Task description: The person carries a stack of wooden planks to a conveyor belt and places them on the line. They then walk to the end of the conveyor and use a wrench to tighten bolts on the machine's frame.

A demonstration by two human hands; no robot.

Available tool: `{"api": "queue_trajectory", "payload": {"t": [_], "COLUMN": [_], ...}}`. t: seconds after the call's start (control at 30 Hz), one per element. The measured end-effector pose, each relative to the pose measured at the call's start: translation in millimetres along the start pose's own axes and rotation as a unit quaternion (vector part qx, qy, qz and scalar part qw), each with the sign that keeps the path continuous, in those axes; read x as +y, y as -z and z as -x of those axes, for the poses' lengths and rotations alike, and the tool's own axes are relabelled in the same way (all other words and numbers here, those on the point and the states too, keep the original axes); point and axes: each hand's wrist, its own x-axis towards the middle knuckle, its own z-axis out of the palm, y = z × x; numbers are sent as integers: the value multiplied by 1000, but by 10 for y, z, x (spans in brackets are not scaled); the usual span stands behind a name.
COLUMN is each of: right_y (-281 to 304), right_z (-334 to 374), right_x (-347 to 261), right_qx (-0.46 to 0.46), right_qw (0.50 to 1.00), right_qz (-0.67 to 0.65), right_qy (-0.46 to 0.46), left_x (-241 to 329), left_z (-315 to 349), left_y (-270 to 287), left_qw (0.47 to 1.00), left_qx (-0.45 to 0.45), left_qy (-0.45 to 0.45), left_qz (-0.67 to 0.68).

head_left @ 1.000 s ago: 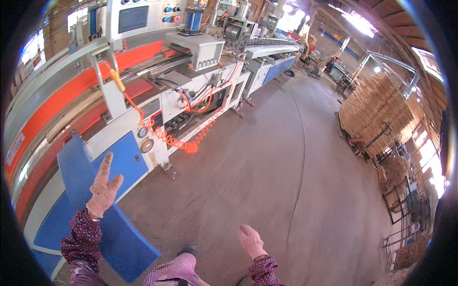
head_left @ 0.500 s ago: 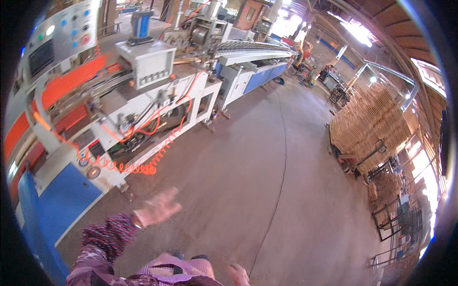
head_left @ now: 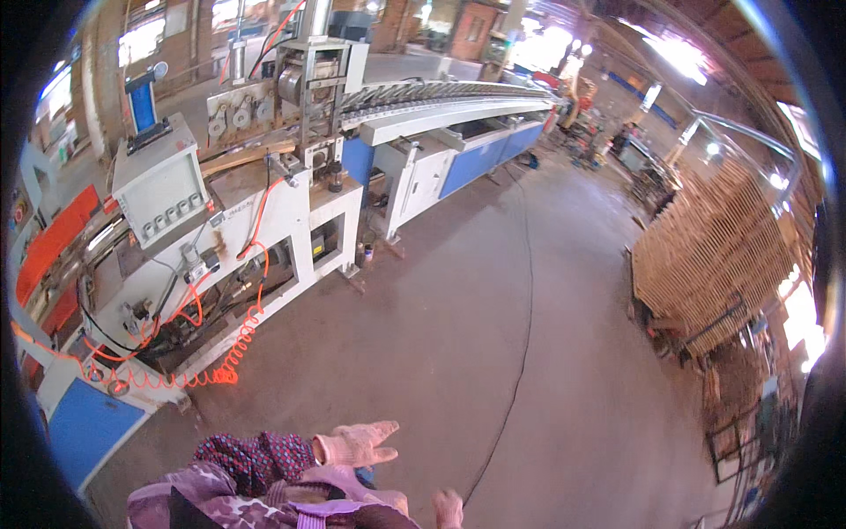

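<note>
My left hand point(head_left: 357, 443), in a pale pinkish glove, reaches out over the floor with its fingers stretched and apart. It holds nothing, and a patterned purple sleeve point(head_left: 256, 463) covers its forearm. Low at the bottom edge is part of my right hand point(head_left: 448, 510), also pinkish; its fingers are too cut off to tell how they lie. Neither hand touches the long white-and-blue machine point(head_left: 300, 216) on the left. An orange coiled air hose point(head_left: 231, 370) droops from its front, the machine part nearest my left hand.
A thin black cable point(head_left: 527, 326) runs along the concrete floor point(head_left: 423, 353). To the right stands a tall stack of wooden strips point(head_left: 714, 256), with a dark metal frame point(head_left: 736, 450) closer by. A long roller conveyor point(head_left: 449, 93) extends from the machine into the distance.
The view has moved forward and turned, so the machine has shifted left and its control panel has left the picture. My left hand has swung right and in toward my body.
</note>
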Motion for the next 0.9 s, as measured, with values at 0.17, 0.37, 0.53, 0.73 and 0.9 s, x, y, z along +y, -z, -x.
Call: {"api": "queue_trajectory", "payload": {"t": [0.17,0.37,0.53,0.73,0.9], "right_y": [1162,1792,1985,2285,3046], "right_z": [-1472,-3149,-3903,-5209,-7105], "right_x": [-1523,-2256,-2063,-1951,-2492], "right_qx": [30,44,89,22,73], "right_qw": [944,958,955,973,923], "right_qz": [-244,-136,-45,28,155], "right_qy": [220,248,281,230,343], "left_x": [-298,-233,-25,249,20], "left_z": [-1267,-2851,-4621,-6371,-7537], "left_y": [497,1529,2288,3226,3686], "left_qw": [997,989,1000,999,993], "left_qx": [50,6,17,45,105], "left_qy": [24,107,8,-31,-4], "left_qz": [52,102,-12,-1,44]}}
